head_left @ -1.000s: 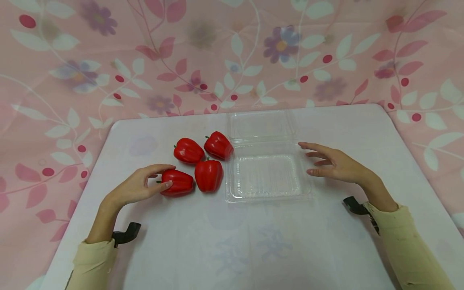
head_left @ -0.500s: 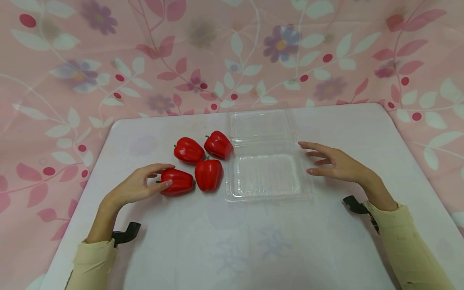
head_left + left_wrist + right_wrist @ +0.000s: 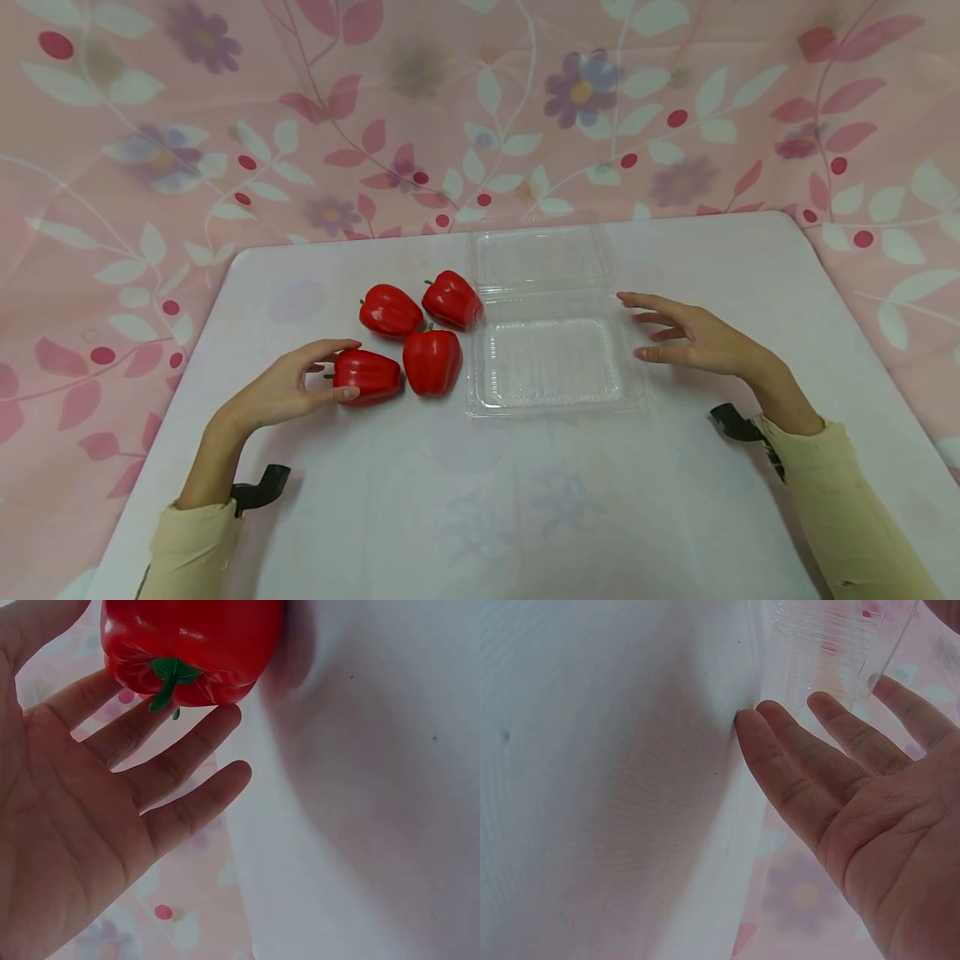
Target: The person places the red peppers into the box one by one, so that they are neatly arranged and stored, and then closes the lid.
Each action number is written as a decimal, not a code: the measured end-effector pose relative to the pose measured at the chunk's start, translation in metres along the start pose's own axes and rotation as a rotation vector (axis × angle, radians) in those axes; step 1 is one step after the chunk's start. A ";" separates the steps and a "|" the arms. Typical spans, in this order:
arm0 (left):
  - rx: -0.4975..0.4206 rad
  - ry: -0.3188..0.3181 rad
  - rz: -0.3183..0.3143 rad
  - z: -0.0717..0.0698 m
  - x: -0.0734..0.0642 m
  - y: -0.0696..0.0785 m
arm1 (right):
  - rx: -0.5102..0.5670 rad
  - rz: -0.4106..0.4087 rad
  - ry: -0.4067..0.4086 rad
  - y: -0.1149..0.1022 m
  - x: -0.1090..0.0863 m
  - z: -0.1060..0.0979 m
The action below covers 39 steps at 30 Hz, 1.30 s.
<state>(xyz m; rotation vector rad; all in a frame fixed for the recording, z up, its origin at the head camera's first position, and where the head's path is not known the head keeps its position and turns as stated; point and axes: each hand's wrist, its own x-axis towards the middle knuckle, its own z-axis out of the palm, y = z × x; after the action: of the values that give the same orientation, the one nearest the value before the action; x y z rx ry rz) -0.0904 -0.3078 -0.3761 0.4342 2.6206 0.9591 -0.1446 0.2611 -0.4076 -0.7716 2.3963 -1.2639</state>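
My left hand (image 3: 277, 389) is spread around the stem end of the nearest-left red bell pepper (image 3: 375, 373), thumb in front and fingers behind. In the left wrist view that pepper (image 3: 195, 637) shows its green stem, and the fingers (image 3: 187, 754) are loosely extended. Whether they touch it is hard to tell. Three more bell peppers lie close by: one in front (image 3: 432, 363), one behind (image 3: 391, 312), one (image 3: 450, 300) against the container's left side. My right hand (image 3: 697, 339) holds nothing, its relaxed fingertips beside the right edge of a clear plastic clamshell container (image 3: 555, 410).
The container's lid (image 3: 542, 260) lies folded back toward the table's far edge. A white cloth covers the table (image 3: 480, 508), and a pink floral curtain (image 3: 450, 100) hangs behind. Black wrist mounts (image 3: 262, 487) sit at both cuffs.
My left thumb has shifted slightly lower along the front of the pepper, and the left wrist has dipped a little. The right hand, peppers and container look unmoved.
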 end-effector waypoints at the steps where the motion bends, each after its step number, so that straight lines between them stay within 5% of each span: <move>1: -0.005 -0.002 -0.002 0.000 0.000 0.000 | 0.000 0.001 0.000 0.000 0.000 0.000; 27: 0.001 0.014 0.038 -0.002 -0.009 -0.001 | -0.002 0.011 0.005 0.001 0.000 0.000; 39: 0.033 0.090 0.067 -0.014 -0.019 0.022 | 0.012 0.011 -0.002 -0.001 0.000 0.000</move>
<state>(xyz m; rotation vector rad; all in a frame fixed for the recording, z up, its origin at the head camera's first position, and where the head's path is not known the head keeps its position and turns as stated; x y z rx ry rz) -0.0751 -0.3075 -0.3478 0.5006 2.7212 0.9796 -0.1447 0.2606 -0.4070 -0.7553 2.3861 -1.2714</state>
